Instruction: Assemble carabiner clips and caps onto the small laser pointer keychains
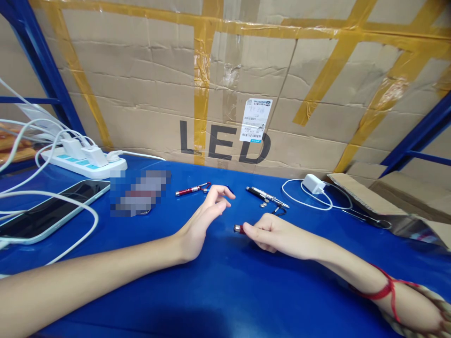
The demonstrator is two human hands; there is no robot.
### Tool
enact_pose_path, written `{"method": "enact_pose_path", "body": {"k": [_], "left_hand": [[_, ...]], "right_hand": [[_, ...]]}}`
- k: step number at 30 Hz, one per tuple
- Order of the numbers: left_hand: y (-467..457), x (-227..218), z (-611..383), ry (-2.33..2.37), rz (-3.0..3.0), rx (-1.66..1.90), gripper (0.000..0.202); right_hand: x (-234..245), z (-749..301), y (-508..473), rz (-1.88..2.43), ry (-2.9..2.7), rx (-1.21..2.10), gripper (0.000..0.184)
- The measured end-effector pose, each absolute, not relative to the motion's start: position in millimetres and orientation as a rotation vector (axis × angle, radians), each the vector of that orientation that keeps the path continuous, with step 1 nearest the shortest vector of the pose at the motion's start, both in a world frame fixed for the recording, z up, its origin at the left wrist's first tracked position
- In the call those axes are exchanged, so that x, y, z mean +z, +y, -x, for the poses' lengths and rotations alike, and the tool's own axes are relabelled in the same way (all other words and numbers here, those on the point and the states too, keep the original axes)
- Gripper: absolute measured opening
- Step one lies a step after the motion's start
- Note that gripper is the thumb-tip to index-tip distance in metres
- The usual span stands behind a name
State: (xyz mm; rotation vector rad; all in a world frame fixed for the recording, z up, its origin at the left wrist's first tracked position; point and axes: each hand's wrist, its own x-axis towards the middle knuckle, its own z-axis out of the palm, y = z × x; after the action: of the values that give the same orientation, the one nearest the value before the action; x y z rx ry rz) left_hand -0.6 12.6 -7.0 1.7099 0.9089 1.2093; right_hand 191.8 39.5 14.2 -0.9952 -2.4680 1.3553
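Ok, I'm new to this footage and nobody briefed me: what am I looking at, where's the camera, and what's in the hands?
No machine here: a person works with two bare hands, and the single picture comes from a camera on their head, looking forward and down. The left hand is open and empty, near a red pen-shaped tool. The right hand pinches a small red piece with a silver tip. On the blue table also lie a black pen-shaped tool, a white charger, a phone and a power strip. A cardboard box marked LED stands behind.
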Motion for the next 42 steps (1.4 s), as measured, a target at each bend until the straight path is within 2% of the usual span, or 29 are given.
{"method": "enact_pose_path", "body": {"k": [11,33,42], "left_hand": [[10,0,1,0.919,-1.523,1.339,0.049],[15,-6,0,0.899,-1.484,1.289,0.042],[15,-4,1,0.946,-1.523,1.211,0.042]], "right_hand": [[18,-199,47,1.08,-2.488,1.385,0.064],[16,-202,53,1.012,-2.383,1.525,0.064],[18,-202,52,1.093,-2.322,1.555,0.057]]}}
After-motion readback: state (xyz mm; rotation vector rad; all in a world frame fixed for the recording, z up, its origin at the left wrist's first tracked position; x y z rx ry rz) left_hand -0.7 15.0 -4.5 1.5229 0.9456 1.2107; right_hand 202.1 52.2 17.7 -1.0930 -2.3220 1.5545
